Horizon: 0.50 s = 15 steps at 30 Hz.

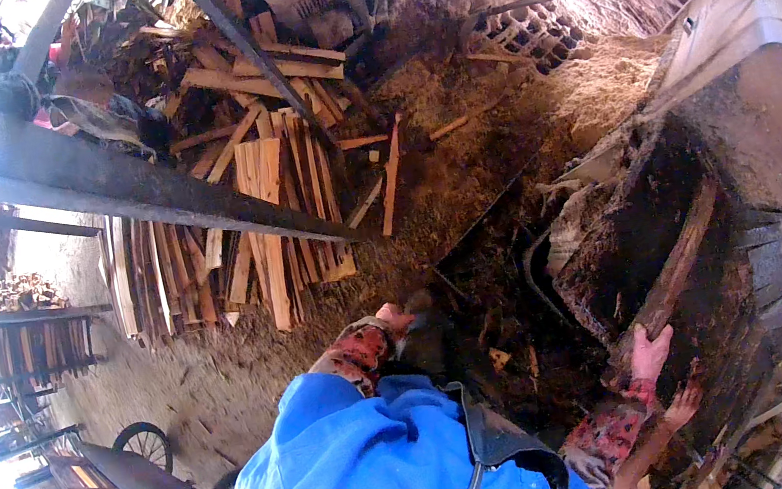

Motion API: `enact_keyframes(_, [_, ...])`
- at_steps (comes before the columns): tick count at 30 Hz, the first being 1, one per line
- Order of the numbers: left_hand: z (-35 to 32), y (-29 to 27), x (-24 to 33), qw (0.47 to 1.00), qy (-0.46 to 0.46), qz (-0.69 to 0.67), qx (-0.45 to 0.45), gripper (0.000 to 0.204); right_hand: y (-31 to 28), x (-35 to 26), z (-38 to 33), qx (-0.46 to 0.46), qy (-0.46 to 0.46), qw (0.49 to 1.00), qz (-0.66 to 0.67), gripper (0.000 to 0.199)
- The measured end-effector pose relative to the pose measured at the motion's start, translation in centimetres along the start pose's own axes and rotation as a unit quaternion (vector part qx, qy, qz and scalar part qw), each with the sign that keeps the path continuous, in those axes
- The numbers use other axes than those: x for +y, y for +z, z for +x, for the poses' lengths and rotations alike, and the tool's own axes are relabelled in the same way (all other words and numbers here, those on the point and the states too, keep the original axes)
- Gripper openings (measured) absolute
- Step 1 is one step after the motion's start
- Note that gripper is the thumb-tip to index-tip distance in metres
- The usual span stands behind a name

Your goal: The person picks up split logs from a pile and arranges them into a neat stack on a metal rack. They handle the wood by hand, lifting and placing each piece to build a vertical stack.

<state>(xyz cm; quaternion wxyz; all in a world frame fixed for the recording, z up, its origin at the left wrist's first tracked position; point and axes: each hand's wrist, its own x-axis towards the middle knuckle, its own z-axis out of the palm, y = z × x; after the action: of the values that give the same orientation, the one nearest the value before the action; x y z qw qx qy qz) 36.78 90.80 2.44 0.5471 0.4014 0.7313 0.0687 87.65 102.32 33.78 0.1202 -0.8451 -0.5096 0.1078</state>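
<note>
From the right hand's (648,353) grip, a log (681,257) extends forward and rightward. The left hand (394,318) is left of that grip; farther left and ahead lie piled planks (260,168). Sawdust (616,89) spreads well ahead; a wheel (145,447) stands far left.

Glare floods left edge; lower right dim, shadowed; fisheye bowing, black corners.

From my end this reads as a rough wood-cutting workshop, open to daylight at one side: I see sawn slats (273,232) stacked on the dirt floor (231,390), a log (680,252), heaped sawdust (611,95), and another wood stack (34,343) toward the light.
</note>
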Motion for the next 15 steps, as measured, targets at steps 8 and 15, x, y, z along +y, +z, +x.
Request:
enact_keyframes(8, [-0.1, -0.7, 1.5, 0.985, 0.121, 0.125, 0.008, 0.043, -0.2, -1.4, -1.6, 0.015, -0.018, 0.997, 0.074, 0.070])
enact_keyframes(15, [2.8, 0.5, -0.5, 0.980, 0.033, -0.131, -0.147, 0.041, -0.3, -1.3, -1.5, -0.009, -0.007, 0.998, 0.068, 0.072])
